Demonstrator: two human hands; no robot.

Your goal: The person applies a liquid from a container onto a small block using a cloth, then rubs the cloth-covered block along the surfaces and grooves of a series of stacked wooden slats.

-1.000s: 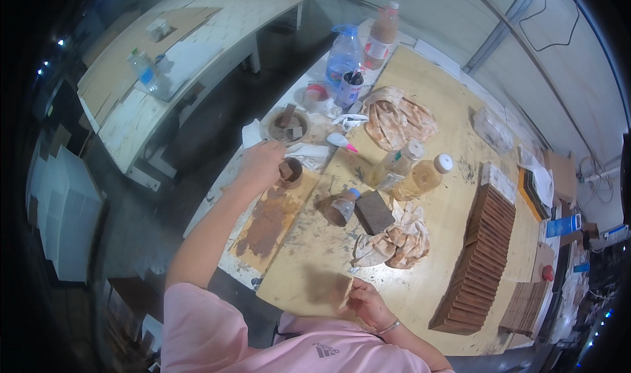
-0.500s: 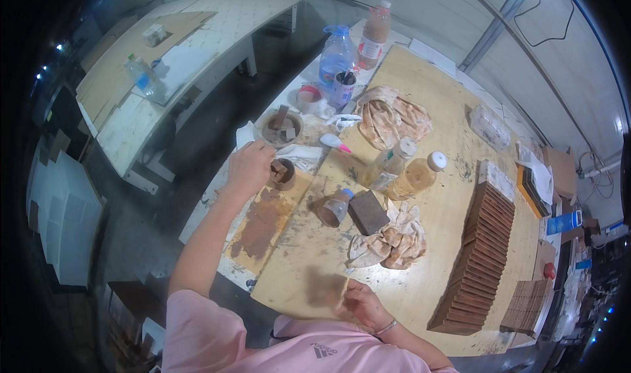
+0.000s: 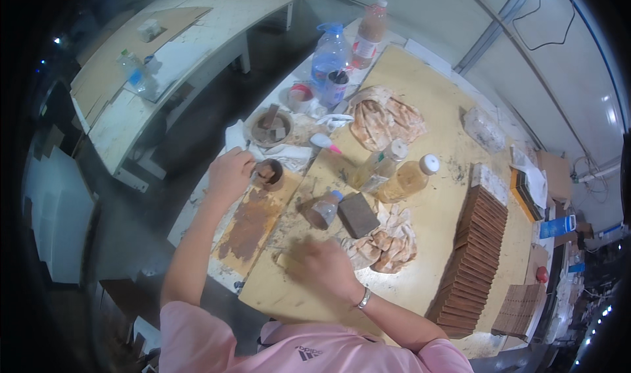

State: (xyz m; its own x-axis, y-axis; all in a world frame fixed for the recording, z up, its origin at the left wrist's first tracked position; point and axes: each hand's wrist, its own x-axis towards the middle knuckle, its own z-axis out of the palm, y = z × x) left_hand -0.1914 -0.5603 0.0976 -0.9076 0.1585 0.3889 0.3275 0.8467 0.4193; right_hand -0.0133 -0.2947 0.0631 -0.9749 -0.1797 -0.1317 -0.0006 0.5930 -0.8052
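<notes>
My left hand [image 3: 230,176] is at the near-left rim of a small brown cup [image 3: 271,175] with brown pieces inside. Its fingers are drawn together; whatever they grip, if anything, is hidden. The cup stands on a brown-stained board [image 3: 250,225]. My right hand [image 3: 327,264] is smeared by motion over the table, its fingers closed around a small pale flat piece [image 3: 284,260] that is blurred too. Just beyond it are a tilted clear plastic cup or cut bottle with a blue cap [image 3: 322,212], a dark grey block [image 3: 358,215] and a stained cloth [image 3: 394,241].
Two bottles of yellowish liquid [image 3: 407,179] stand mid-table, with another stained cloth [image 3: 388,120] beyond. A round tub [image 3: 271,126], a white-and-pink squeeze bottle [image 3: 324,143] and a large blue jug [image 3: 330,54] line the far left. Brown ridged pieces [image 3: 470,261] form a long row at right.
My right hand has swung forward and left from near my body, carrying the pale piece. The left hand stays by the small cup. The whole view has shifted slightly.
</notes>
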